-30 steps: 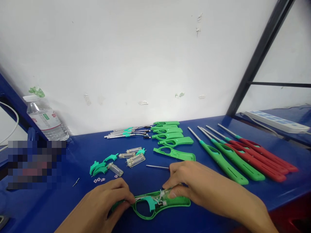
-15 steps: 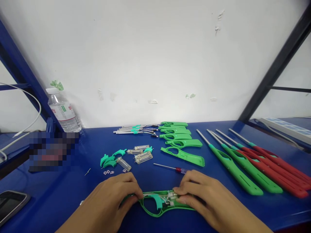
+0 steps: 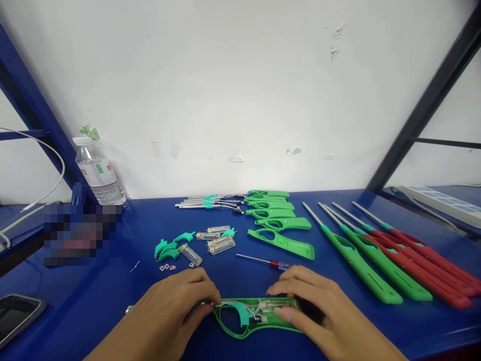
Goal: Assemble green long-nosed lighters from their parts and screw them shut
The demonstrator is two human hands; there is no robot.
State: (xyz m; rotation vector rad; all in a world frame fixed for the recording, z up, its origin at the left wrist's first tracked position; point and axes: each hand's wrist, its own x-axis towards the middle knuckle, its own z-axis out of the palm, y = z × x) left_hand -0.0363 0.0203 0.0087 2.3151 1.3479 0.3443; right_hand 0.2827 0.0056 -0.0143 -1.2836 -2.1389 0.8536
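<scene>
- The blue table carries everything, the piece being worked on near its front edge, between the two hands.
- The assembled lighters, green and red, lie fanned out beyond the right hand, untouched.
- The left hand is pinched closed, thumb against forefinger, on the narrow nozzle end of the shell half, apparently steadying it.
- The right hand is loosely spread: the forefinger reaches the shell's far rim, while the thumb tip rests on or just over the tank. How hard it presses, I cannot tell.
- The open green lighter shell half lies hollow side up, its trigger loop toward the left hand.
- The red-collared screwdriver lies just behind the right hand, not held.
- The clear fuel tank shows the change: half a second ago the right fingers covered most of it; now they have opened, and it lies lengthwise in the handle hollow. It looks placed or nearly so, though full seating cannot be confirmed.
- The teal trigger sits in the shell beside the loop, with pale wires running between it and the tank.
</scene>
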